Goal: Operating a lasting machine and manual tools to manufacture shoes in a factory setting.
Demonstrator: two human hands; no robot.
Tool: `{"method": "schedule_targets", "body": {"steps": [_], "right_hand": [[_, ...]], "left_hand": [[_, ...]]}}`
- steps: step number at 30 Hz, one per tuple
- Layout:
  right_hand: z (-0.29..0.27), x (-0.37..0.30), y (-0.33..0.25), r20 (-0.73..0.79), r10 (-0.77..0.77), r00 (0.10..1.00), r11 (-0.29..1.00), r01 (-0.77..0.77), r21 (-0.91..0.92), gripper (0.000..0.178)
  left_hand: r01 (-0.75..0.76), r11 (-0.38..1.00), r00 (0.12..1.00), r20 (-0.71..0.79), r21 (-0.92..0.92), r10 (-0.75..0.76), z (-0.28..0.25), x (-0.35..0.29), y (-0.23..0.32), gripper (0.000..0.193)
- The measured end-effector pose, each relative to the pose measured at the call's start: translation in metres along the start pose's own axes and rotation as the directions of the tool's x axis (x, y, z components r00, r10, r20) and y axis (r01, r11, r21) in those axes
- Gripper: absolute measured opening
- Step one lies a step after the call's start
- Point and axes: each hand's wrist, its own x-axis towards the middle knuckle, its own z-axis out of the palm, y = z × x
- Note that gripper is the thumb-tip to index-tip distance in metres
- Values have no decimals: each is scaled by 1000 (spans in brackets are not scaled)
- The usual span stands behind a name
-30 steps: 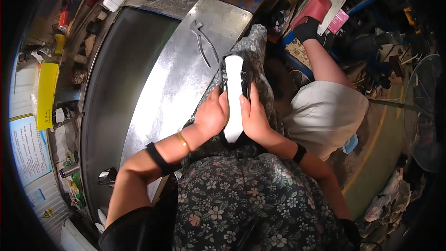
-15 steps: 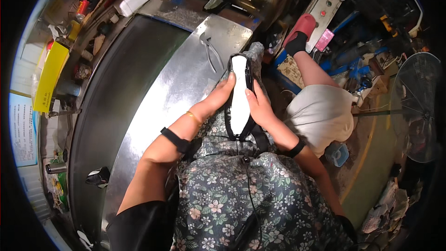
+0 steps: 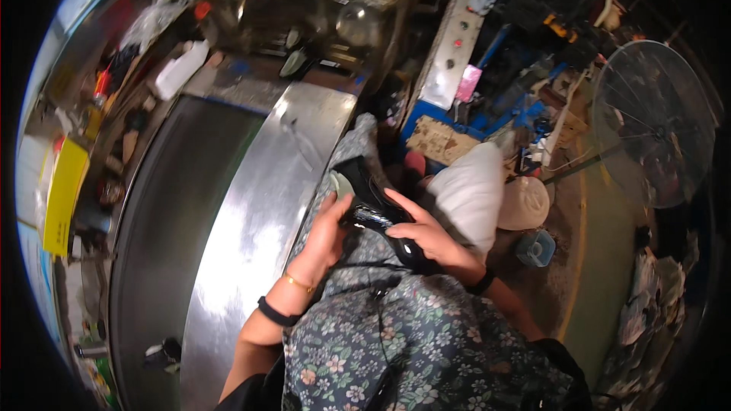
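Both of my hands hold a long black object [image 3: 375,207] with a pale underside, perhaps a shoe, over my lap. Its dark glossy side faces up. My left hand [image 3: 327,234] grips its left edge from below, with a gold bangle and a black band on that wrist. On top of the object's near end lies my right hand [image 3: 428,237], fingers spread over it. I wear a dark flowered garment [image 3: 396,350].
A curved sheet-metal bench [image 3: 263,190] runs along my left, with a white bottle [image 3: 179,68] and a yellow box [image 3: 61,194] beyond it. On my right are a white sack [image 3: 472,190], a pale jug [image 3: 525,202], a blue tub [image 3: 537,247] and a standing fan [image 3: 655,122].
The object has been turned over: its white side faced up before and its black side does now. My hands stayed on it. The view has tilted up and to the right.
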Motion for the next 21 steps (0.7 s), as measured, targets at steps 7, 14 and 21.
{"method": "schedule_targets", "body": {"steps": [7, 14, 21], "right_hand": [[-118, -33, -109, -364, -446, 817, 868, 296, -399, 76], [-301, -2, -271, -146, -935, 324, 106, -139, -985, 67], [-354, 33, -331, -446, -812, 378, 162, -588, -792, 72]], "left_hand": [[-401, 500, 900, 231, 768, 369, -49, 33, -13, 29], [-396, 657, 906, 157, 642, 393, -72, 53, -26, 20], [-321, 714, 926, 47, 622, 375, -59, 58, -22, 18]]}}
